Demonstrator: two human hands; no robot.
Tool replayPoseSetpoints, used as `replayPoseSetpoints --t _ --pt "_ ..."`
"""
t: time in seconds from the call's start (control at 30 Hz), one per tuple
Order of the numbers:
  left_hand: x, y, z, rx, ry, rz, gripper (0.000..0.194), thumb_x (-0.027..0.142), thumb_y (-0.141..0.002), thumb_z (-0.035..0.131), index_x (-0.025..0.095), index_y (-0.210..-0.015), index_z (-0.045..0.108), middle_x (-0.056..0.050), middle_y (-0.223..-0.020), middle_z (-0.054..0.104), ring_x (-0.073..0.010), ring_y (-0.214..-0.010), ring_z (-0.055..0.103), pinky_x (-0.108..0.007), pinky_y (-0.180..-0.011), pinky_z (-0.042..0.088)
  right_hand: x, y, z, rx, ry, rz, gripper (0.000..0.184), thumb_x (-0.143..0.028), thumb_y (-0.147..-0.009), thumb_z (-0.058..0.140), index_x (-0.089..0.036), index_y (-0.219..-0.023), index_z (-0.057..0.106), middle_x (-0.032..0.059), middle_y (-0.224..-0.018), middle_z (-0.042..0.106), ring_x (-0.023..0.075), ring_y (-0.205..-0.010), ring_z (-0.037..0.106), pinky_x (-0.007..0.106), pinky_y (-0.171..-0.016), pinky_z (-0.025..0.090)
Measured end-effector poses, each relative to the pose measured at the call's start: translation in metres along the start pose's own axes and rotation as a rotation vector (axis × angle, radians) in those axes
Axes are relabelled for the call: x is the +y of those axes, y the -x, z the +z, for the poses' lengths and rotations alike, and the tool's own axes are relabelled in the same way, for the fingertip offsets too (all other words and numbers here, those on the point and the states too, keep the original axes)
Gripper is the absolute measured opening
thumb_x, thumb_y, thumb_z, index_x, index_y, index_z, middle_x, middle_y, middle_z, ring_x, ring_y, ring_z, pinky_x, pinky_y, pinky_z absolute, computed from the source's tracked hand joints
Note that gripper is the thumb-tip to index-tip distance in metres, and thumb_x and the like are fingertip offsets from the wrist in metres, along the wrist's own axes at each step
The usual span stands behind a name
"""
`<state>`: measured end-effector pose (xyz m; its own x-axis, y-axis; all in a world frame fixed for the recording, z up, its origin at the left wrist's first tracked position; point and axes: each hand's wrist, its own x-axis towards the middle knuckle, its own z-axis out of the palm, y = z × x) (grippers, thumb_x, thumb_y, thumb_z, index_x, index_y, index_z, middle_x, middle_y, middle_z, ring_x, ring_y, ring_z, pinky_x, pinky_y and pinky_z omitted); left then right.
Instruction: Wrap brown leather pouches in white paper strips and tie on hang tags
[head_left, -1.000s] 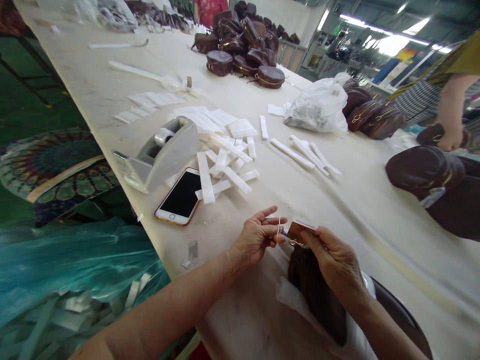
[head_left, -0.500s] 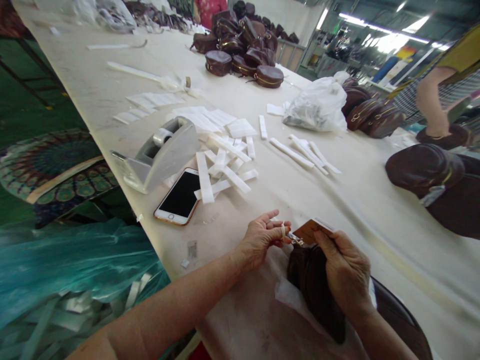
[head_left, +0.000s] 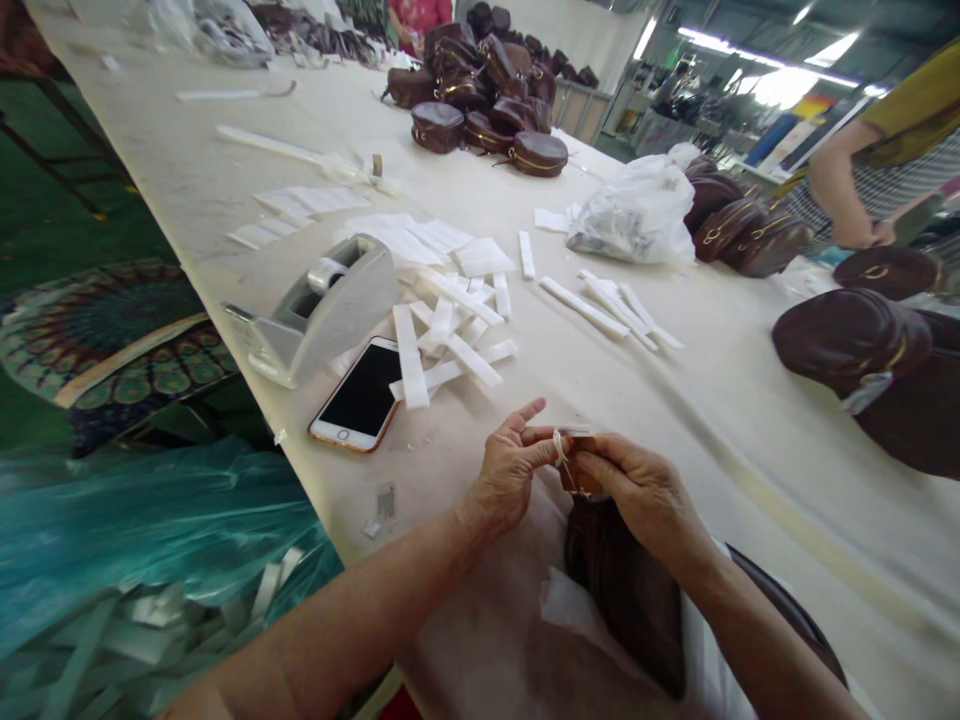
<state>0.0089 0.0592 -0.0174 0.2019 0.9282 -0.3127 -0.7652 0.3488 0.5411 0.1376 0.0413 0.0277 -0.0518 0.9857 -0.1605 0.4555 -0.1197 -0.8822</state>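
My left hand point(head_left: 514, 468) pinches a thin white string point(head_left: 559, 447) between thumb and fingers, with the forefinger pointing out. My right hand point(head_left: 645, 497) is closed on a small brown tag point(head_left: 579, 467) that the string runs through. Both hands meet just above a dark brown bag point(head_left: 622, 585) that lies on the pale table point(head_left: 750, 470) against my right forearm. A piece of white wrapping point(head_left: 574, 610) sticks out from under the bag.
A smartphone point(head_left: 364, 393) and a grey tape dispenser point(head_left: 322, 305) lie left of my hands, beside scattered white strips point(head_left: 450, 320). Brown bags point(head_left: 487, 100) pile at the far end and at right point(head_left: 851, 335). A clear plastic bag point(head_left: 637, 210) sits mid-table. Another person point(head_left: 877, 170) stands at right.
My right hand has drawn the tag in towards my left hand, and the two hands have closed up together. The other person's arm at the right has lifted off the bag.
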Motion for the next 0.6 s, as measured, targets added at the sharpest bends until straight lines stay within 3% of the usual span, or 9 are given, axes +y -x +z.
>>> replayPoseSetpoints --t 0.13,0.27,0.33,0.43,0.5,0.6 --pt "0.004 -0.003 -0.002 0.024 -0.058 0.048 0.087 0.018 -0.046 0.085 0.006 -0.122 0.043 -0.003 -0.072 0.068 -0.0144 -0.065 0.061 -0.027 -0.073 0.046 -0.001 -0.004 0.001 -0.058 0.183 -0.044 0.026 -0.041 -0.08 0.051 -0.019 -0.076 0.064 -0.0005 -0.064 0.061 0.0124 -0.058 0.053 0.025 -0.058 0.043" --pt "0.01 -0.001 -0.001 0.005 -0.168 0.1 0.078 0.017 -0.052 0.081 0.008 -0.12 0.045 0.001 -0.067 0.064 -0.0117 -0.056 0.056 -0.023 -0.058 0.045 0.0 -0.001 0.007 0.041 0.355 -0.049 0.016 -0.037 -0.074 0.057 -0.021 -0.076 0.056 -0.0042 -0.059 0.057 0.0115 -0.053 0.05 0.023 -0.053 0.038" --pt "0.013 0.001 0.0 -0.023 -0.217 0.109 0.074 0.018 -0.054 0.079 0.01 -0.119 0.046 0.003 -0.064 0.061 -0.0108 -0.053 0.054 -0.021 -0.051 0.043 0.002 0.001 0.009 0.096 0.358 -0.044 0.028 -0.04 -0.071 0.061 -0.022 -0.091 0.054 -0.0054 -0.06 0.057 0.0121 -0.052 0.051 0.024 -0.053 0.039" --pt "0.014 0.003 0.001 -0.05 -0.283 0.143 0.062 0.017 -0.056 0.078 0.011 -0.112 0.051 0.001 -0.067 0.063 -0.0115 -0.058 0.058 -0.023 -0.06 0.047 0.005 0.0 0.007 0.148 0.251 -0.024 0.046 -0.051 -0.078 0.052 -0.02 -0.112 0.048 -0.0038 -0.063 0.057 0.0145 -0.056 0.054 0.028 -0.059 0.043" --pt "0.015 0.002 -0.001 -0.049 -0.304 0.164 0.053 0.014 -0.057 0.077 0.012 -0.105 0.055 0.0 -0.068 0.064 -0.0118 -0.062 0.06 -0.024 -0.066 0.048 0.007 0.0 0.001 0.199 0.202 0.007 0.05 -0.055 -0.081 0.044 -0.018 -0.115 0.048 -0.0007 -0.068 0.059 0.0167 -0.063 0.057 0.031 -0.063 0.044" --pt "0.018 -0.002 -0.003 -0.012 -0.222 0.177 0.048 0.009 -0.053 0.078 0.011 -0.096 0.057 0.001 -0.063 0.063 -0.0102 -0.059 0.058 -0.021 -0.062 0.046 0.009 0.003 -0.013 0.165 0.185 0.022 0.054 -0.051 -0.073 0.055 -0.018 -0.116 0.051 0.0059 -0.089 0.065 0.0214 -0.086 0.06 0.038 -0.081 0.044"
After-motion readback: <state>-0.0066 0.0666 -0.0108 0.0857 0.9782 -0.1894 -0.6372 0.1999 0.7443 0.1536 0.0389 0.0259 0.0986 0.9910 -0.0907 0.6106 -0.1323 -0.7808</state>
